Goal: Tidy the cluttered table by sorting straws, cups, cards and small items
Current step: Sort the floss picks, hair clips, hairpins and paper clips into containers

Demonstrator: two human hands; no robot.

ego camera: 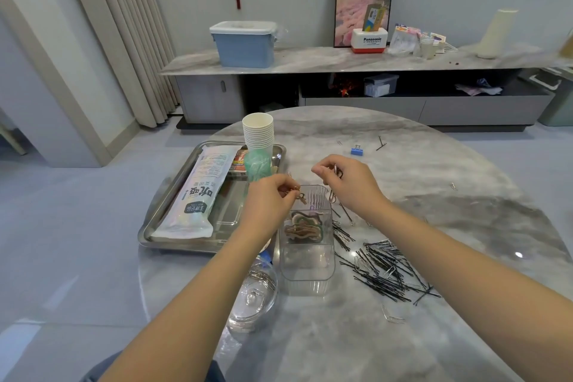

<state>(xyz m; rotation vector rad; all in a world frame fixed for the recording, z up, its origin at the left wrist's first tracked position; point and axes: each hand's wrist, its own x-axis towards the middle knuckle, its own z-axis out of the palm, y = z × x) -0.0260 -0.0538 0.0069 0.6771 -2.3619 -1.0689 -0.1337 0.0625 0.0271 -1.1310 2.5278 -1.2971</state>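
a person sits at a round grey marble desk (403, 164), seen from their own head, both bare forearms reaching forward. the landmark is a clear plastic organiser box (307, 245) standing near the middle of the desk, with hair ties (304, 228) coiled in one of its compartments.

the left hand (273, 195) hovers just over the far left corner of the box, fingers curled, pinching a small metal clip (296, 191). the right hand (347, 183) hovers over the far right corner of the box, thumb and fingertips pinching another small clip (336, 170).

right of the box lies a loose heap of black hairpins (387, 270) mixed with silver paper clips, spread across the desk. beyond the box, farther right, a blue binder clip (356, 150) lies alone.

left of the box sits a steel tray (161, 220) holding a long white packet of straws (195, 195) and a stack of white paper cups (259, 132), with a green item in front of the cups that is too blurred to name. near the left front corner of the box lies a clear round glass lid (252, 298), paper clips beside it.

behind the desk, a low cabinet carries a blue lidded storage box (245, 43).
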